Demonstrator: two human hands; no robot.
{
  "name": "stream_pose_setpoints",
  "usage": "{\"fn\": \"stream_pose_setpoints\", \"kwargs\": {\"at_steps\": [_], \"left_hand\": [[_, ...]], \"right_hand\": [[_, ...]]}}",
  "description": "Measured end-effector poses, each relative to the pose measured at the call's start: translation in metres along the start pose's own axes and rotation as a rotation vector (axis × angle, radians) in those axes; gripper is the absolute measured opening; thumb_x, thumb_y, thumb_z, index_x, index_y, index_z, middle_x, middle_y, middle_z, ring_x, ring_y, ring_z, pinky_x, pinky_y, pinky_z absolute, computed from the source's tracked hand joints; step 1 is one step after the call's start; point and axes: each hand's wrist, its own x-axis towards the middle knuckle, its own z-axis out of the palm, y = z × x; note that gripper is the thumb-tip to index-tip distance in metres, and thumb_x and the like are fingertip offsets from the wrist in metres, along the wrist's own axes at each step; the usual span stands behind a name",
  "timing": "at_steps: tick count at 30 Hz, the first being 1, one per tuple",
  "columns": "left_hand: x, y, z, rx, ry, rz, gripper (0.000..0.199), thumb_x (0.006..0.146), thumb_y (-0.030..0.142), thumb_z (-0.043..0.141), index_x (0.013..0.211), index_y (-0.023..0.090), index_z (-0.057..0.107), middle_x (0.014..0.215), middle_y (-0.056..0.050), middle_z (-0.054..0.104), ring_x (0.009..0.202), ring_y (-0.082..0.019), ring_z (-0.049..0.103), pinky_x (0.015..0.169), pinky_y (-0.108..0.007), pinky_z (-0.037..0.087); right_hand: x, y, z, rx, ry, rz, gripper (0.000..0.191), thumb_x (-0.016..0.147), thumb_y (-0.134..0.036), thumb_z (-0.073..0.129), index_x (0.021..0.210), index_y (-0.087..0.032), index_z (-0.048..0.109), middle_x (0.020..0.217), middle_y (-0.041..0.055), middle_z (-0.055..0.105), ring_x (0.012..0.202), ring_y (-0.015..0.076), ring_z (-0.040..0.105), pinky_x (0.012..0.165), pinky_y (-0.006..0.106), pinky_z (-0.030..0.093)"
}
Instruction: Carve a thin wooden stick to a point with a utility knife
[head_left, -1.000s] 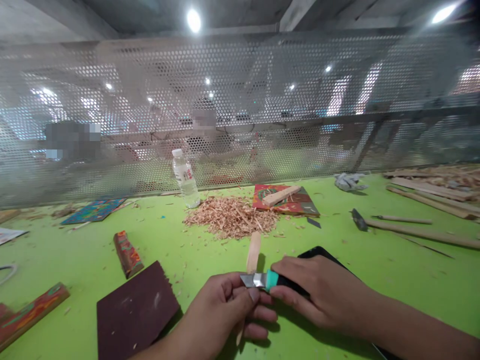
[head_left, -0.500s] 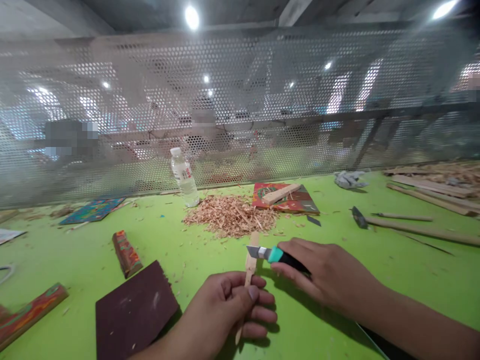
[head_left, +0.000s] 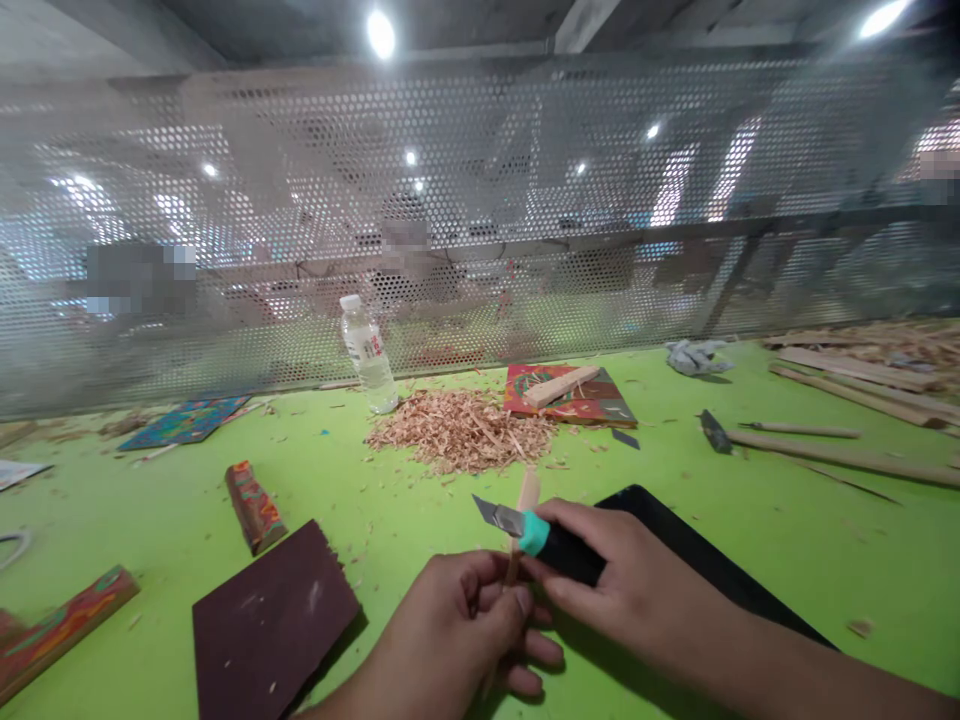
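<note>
My left hand pinches a thin strip of pale wood between thumb and fingers, its far end pointing away from me. In my right hand is a utility knife with a black handle, a turquoise collar and a bare blade pointing left. The knife crosses over the strip, and its handle hides part of the wood. Whether the blade edge touches the strip I cannot tell. Both hands are close together above the green table.
Beyond the hands lies a heap of wood shavings, with a water bottle behind it. A dark board and painted blocks lie left. A black flat object shows behind my right forearm; a hammer is farther right.
My right hand has drawn the knife nearer to my left hand, and the blade has shifted left past the strip. The strip has tilted slightly right. More of the black flat object shows.
</note>
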Motion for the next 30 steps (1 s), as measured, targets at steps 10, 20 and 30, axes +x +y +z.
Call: {"fn": "stream_pose_setpoints", "kwargs": {"at_steps": [10, 20, 30], "left_hand": [[-0.002, -0.003, 0.001, 0.100, -0.048, 0.020, 0.047, 0.084, 0.054, 0.081, 0.092, 0.010, 0.068, 0.092, -0.006, 0.067, 0.075, -0.013, 0.072, 0.058, -0.019, 0.056], [-0.001, -0.001, -0.004, -0.057, -0.038, -0.017, 0.058, 0.080, 0.059, 0.086, 0.107, 0.011, 0.067, 0.094, -0.010, 0.075, 0.075, -0.017, 0.077, 0.052, -0.019, 0.061], [0.001, -0.002, -0.006, -0.131, -0.056, -0.013, 0.055, 0.080, 0.058, 0.087, 0.100, 0.011, 0.067, 0.086, -0.011, 0.077, 0.068, -0.016, 0.077, 0.048, -0.018, 0.061]], "right_hand": [[-0.001, 0.001, 0.002, 0.090, -0.089, 0.054, 0.007, 0.096, -0.022, 0.059, 0.089, -0.022, 0.063, 0.080, -0.0016, 0.071, 0.075, 0.0166, 0.063, 0.071, 0.026, 0.047], [0.000, 0.014, -0.025, -0.069, 0.143, 0.087, 0.032, 0.103, -0.050, 0.054, 0.083, -0.024, 0.054, 0.072, -0.0022, 0.056, 0.067, 0.0176, 0.050, 0.062, 0.030, 0.040], [0.000, 0.024, -0.029, -0.452, -0.077, -0.019, 0.047, 0.108, -0.061, 0.033, 0.096, -0.023, 0.056, 0.083, 0.0056, 0.068, 0.071, 0.0240, 0.060, 0.065, 0.035, 0.036]]}}
